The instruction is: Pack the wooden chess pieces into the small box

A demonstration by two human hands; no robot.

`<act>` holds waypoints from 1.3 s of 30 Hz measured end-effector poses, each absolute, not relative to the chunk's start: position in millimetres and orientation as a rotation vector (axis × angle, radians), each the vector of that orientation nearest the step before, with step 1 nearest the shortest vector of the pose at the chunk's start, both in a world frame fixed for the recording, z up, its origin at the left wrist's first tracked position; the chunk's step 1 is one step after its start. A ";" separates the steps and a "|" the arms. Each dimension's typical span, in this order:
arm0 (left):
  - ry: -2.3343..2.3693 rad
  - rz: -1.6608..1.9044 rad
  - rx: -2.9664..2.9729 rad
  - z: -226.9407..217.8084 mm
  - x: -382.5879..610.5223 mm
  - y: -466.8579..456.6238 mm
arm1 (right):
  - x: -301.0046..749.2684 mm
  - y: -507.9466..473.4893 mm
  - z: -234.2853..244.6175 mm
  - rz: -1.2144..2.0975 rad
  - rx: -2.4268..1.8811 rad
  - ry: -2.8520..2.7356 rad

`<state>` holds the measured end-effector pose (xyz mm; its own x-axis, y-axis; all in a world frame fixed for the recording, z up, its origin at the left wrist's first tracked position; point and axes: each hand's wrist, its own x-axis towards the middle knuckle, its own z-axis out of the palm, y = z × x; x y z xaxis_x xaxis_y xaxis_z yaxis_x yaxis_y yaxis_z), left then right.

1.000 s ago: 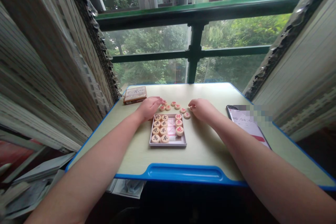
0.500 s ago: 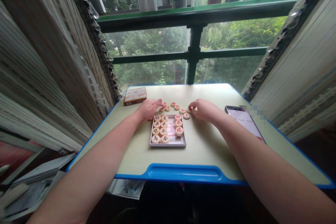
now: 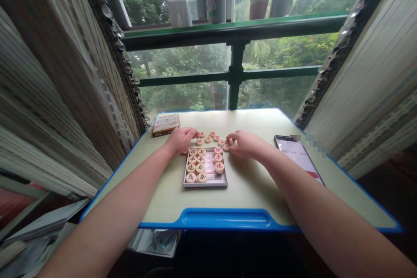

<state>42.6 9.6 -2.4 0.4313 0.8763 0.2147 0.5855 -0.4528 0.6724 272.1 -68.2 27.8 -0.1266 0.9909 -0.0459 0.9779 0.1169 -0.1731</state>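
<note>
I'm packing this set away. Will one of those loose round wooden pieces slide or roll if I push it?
A loose xiangqi piece lying flat will probably slide rather than roll, being a squat disc on a smooth desktop. Its solid-looking wooden body suggests it is light but sturdy, not fragile. Stood on its edge, it might roll.

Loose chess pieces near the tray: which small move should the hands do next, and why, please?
Probably the right hand should pick up the loose chess piece by its fingers and set it in the tray. That piece lies just outside the tray's corner, close to the hand, and the tray seems to have open space.
</note>
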 end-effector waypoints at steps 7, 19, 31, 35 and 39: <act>1.689 0.548 2.454 15.8 35.5 4.9 | 272.0 -68.4 24.9 0.196 -2.019 -2.300; 1.536 -0.011 2.063 24.2 28.3 -9.6 | 266.4 -70.7 23.3 0.148 -1.989 -2.349; 1.572 0.342 2.391 11.9 28.5 5.6 | 262.8 -71.1 21.3 0.104 -2.006 -2.329; 1.502 0.499 2.452 12.4 34.7 4.1 | 261.3 -71.1 20.7 0.102 -2.034 -2.283; 1.365 0.506 2.356 17.4 38.4 -3.0 | 260.6 -71.8 27.2 0.126 -2.066 -2.154</act>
